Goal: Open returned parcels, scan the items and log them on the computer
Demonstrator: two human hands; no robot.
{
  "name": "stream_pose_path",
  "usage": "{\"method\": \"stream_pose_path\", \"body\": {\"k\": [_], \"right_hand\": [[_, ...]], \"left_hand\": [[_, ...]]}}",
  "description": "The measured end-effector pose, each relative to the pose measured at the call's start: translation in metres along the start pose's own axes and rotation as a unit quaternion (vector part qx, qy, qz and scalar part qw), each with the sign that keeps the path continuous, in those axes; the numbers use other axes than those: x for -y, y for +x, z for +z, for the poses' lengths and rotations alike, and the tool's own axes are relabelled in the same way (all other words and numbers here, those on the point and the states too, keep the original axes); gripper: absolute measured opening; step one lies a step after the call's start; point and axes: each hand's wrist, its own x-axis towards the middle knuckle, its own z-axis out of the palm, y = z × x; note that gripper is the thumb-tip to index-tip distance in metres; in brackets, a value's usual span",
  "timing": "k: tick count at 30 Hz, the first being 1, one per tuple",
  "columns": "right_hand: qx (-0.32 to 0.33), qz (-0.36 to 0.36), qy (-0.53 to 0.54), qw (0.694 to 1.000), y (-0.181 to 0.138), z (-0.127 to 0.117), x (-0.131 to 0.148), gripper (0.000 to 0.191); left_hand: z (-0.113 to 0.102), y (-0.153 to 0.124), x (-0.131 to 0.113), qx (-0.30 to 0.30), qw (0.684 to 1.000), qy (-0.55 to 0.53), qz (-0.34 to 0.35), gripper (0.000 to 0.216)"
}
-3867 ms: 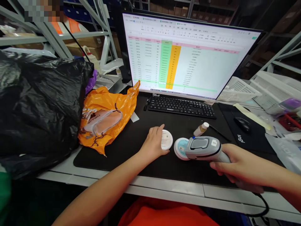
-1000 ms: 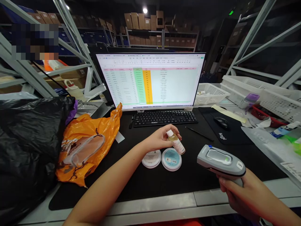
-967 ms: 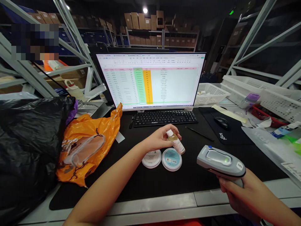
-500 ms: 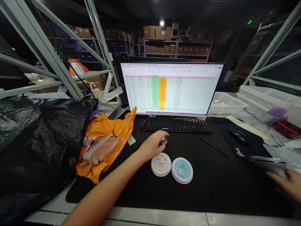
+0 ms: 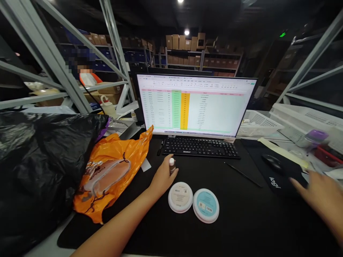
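My left hand (image 5: 162, 175) is closed round a small brown bottle (image 5: 172, 166) with a white cap, held upright on the black desk mat (image 5: 241, 221) just in front of the keyboard (image 5: 199, 147). Close to the right of that hand lie two round flat tins, one beige (image 5: 180, 197) and one light blue (image 5: 205, 205), both with barcode labels. My right hand (image 5: 320, 194) hovers at the right, fingers stretched out and holding nothing, near the black mouse pad (image 5: 278, 175) and the mouse (image 5: 271, 159).
A monitor (image 5: 195, 105) shows a spreadsheet. An orange plastic bag (image 5: 109, 173) and a large black bag (image 5: 40, 160) fill the left side. A thin black pen (image 5: 242, 170) lies right of the keyboard. White baskets (image 5: 302, 119) and clutter stand at the right. A person is behind the shelving (image 5: 85, 71).
My right hand no longer holds the grey scanner and has opened and moved up toward the mouse pad. My left hand has carried the small bottle left, away from the tins.
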Motion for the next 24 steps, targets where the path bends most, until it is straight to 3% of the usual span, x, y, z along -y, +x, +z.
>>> {"method": "stream_pose_path", "body": {"k": [3, 6, 10, 13, 17, 24], "right_hand": [[0.071, -0.071, 0.039, 0.994, 0.04, 0.0, 0.061, 0.069], [0.089, -0.066, 0.039, 0.993, 0.063, 0.029, 0.088, 0.069], [0.027, -0.036, 0.069, 0.997, 0.07, 0.072, 0.07, 0.064], [0.01, -0.027, 0.111, 0.993, 0.071, 0.088, 0.048, 0.062], [0.02, -0.012, 0.106, 0.994, 0.069, 0.085, 0.041, 0.053], [0.007, 0.018, 0.069, 0.997, 0.063, 0.067, 0.056, 0.05]], "left_hand": [[0.009, 0.001, 0.01, -0.005, 0.999, -0.019, -0.027, 0.049], [0.011, 0.0, 0.015, 0.02, 0.999, -0.027, -0.029, 0.036], [0.007, -0.003, 0.017, 0.023, 0.999, -0.036, -0.026, 0.03], [0.005, -0.003, 0.018, 0.017, 0.999, -0.043, -0.026, 0.026], [0.005, 0.004, 0.022, 0.01, 0.998, -0.047, -0.028, 0.023], [0.005, 0.006, 0.028, 0.024, 0.998, -0.044, -0.048, 0.024]]}}
